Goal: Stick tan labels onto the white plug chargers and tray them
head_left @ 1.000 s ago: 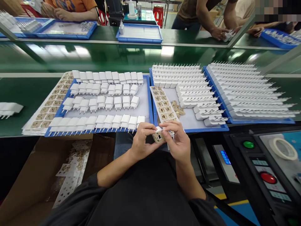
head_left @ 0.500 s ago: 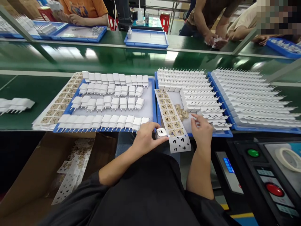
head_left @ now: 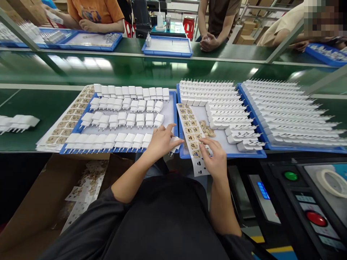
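My left hand [head_left: 162, 142] is at the front right corner of the left tray [head_left: 175, 108], its thumb and fingers around a white charger [head_left: 176, 138] whose prongs point down toward me. Rows of white chargers [head_left: 117, 120] stand in that tray. On the right, the thumb and index finger of my right hand [head_left: 215, 155] pinch at the lower part of a label sheet [head_left: 190, 124] with tan labels. The sheet lies across the left side of the middle tray [head_left: 230, 156]. Loose tan pieces [head_left: 207, 129] and rows of chargers are beside it in the tray.
Another full tray of chargers [head_left: 292, 112] stands at the right. Stacked label sheets [head_left: 63, 124] lie left of the trays. A cardboard box [head_left: 32, 206] is below left, and a machine with a red button [head_left: 316, 218] is at lower right. People sit across the green bench.
My left hand has moved left with the charger, which is now turned so its port face is no longer visible. My right hand has moved left onto the label sheet, and its fingers have closed.
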